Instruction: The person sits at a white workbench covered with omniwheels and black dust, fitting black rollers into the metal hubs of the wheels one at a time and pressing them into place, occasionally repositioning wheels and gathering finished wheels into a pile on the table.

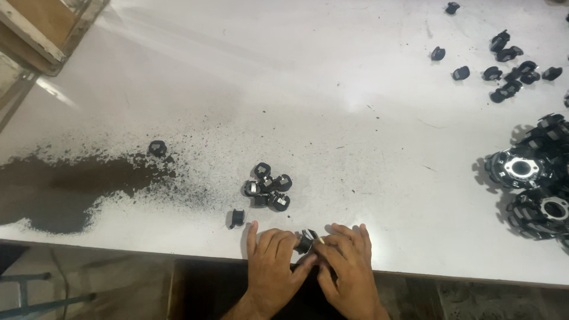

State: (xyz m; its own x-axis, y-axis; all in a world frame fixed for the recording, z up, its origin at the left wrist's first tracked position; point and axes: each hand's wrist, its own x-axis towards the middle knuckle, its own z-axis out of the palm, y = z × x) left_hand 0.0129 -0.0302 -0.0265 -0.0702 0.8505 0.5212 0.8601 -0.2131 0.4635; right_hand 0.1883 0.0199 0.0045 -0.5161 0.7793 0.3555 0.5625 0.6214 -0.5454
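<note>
You've got a big white counter (308, 89) in front of you, with a wide smear of dark powder (65, 189) spread over its left side — one stray black piece (157, 148) sits at the edge of it. On the far right sit the heavy ring-shaped assemblies (530, 178), and behind them a loose scatter of small black parts (510, 65), well apart from where you're working. Closer in there's a little cluster of black parts (267, 186), with one single part (237, 217) just beside your left hand (272, 266). That pile looks parked within easy reach, I'd guess.

Both hands meet at the counter's near edge, pinching one small black part (306, 241) between them — left hand's fingertips on its left side, right hand (349, 266) closed on its right side with what looks like a thin pale bit poking out. Too small to call its long axis or which way it points.
</note>
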